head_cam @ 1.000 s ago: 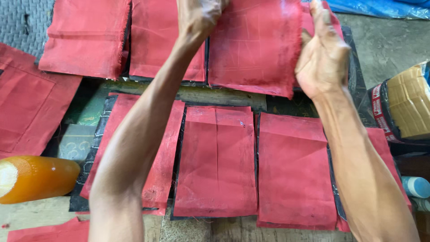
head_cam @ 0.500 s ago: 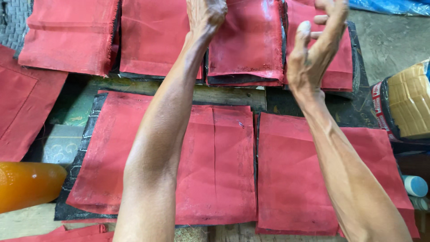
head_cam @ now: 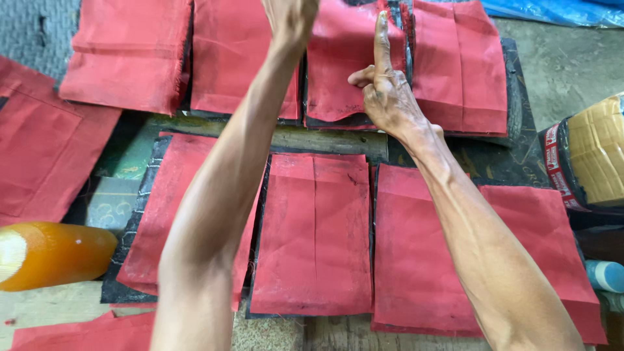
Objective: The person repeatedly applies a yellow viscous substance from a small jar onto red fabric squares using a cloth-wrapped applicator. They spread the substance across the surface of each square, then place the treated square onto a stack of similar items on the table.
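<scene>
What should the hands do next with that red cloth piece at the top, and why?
Probably press the right hand flat onto the red cloth piece. Its forefinger points up along the piece's right edge, and the left hand is at its top, so both hands seem set on it. Its lower edge looks slightly lifted off the dark backing beneath.
</scene>
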